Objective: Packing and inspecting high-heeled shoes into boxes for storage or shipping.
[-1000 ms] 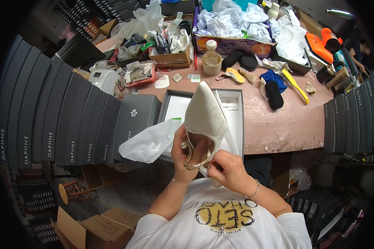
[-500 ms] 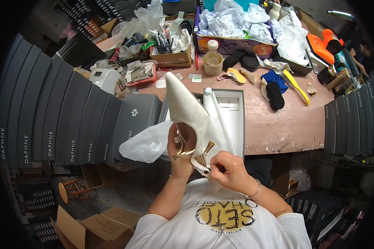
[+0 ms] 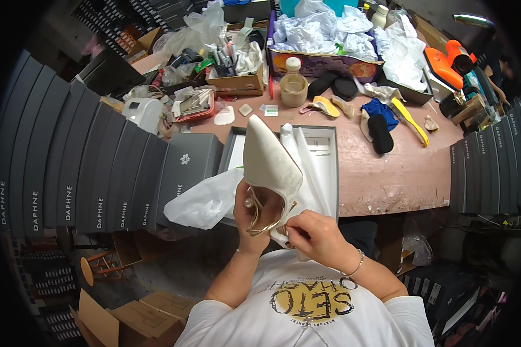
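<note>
The left hand [image 3: 249,238] grasps a white shoe [image 3: 270,165], pointed toe to the far side, held over the open grey box [image 3: 335,170] on the table [image 3: 393,188]; the right hand [image 3: 319,236] pinches at its near end, exactly which part being hidden; the step looks like fine handling near the gold strap [image 3: 261,231]; the next move seems to call for a steady left grip.

Yellow brush [image 3: 410,122] beside blue cloth [image 3: 383,109], capped bottle [image 3: 293,91], wooden stool [image 3: 87,272] lower left.

Smooth white shoe [image 3: 270,159] with glossy gold metallic strap [image 3: 263,229], thin crinkled white wrapping [image 3: 200,200], matt grey cardboard box [image 3: 192,173], glossy yellow plastic brush [image 3: 410,122], scuffed pink tabletop [image 3: 393,179]
</note>
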Motion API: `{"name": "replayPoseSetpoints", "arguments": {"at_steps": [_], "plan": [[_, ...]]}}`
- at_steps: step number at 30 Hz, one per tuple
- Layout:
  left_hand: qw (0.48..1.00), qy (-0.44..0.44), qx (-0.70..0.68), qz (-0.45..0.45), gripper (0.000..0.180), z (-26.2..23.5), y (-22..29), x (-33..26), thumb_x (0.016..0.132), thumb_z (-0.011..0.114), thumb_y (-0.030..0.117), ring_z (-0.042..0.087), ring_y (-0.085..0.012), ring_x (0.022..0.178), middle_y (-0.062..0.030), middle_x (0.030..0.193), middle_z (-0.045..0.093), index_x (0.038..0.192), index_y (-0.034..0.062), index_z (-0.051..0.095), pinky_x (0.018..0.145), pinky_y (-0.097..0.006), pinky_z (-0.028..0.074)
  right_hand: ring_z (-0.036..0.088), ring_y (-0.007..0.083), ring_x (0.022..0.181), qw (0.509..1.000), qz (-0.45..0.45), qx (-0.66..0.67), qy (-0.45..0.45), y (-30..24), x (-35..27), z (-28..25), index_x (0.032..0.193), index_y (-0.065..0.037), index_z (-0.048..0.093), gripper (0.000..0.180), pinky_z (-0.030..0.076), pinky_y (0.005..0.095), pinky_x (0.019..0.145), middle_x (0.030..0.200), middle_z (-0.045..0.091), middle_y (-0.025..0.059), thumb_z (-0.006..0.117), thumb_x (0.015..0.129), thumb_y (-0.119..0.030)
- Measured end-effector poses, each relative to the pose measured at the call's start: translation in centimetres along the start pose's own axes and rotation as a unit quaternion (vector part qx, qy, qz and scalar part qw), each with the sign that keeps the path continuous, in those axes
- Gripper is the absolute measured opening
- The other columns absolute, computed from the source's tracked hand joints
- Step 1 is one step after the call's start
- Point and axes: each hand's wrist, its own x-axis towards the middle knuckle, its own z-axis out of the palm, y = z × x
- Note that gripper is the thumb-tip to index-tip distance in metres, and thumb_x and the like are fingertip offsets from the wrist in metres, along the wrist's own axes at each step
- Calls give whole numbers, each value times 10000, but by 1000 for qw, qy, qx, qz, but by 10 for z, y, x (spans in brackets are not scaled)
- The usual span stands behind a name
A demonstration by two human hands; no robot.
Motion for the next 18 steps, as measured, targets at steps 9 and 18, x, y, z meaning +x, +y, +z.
{"name": "replayPoseSetpoints", "arguments": {"at_steps": [9, 18], "plan": [[997, 75, -25, -8, 657, -16, -35, -12, 886, 647, 158, 514, -235, 1144, -138, 1284, 488, 1416, 0, 293, 963, -387, 435, 574, 267, 604, 998, -56, -7, 29, 8, 0, -4, 803, -91, 543, 126, 465, 354, 527, 697, 534, 69, 644, 729, -78], [1000, 29, 3, -12, 585, 1, -22, -2, 883, 625, 139, 541, -173, 1046, -101, 1224, 515, 1373, -7, 340, 887, -312, 445, 578, 301, 634, 998, -60, -15, 22, 16, -1, -5, 868, -64, 546, 145, 474, 384, 544, 742, 533, 91, 616, 741, -57]]}}
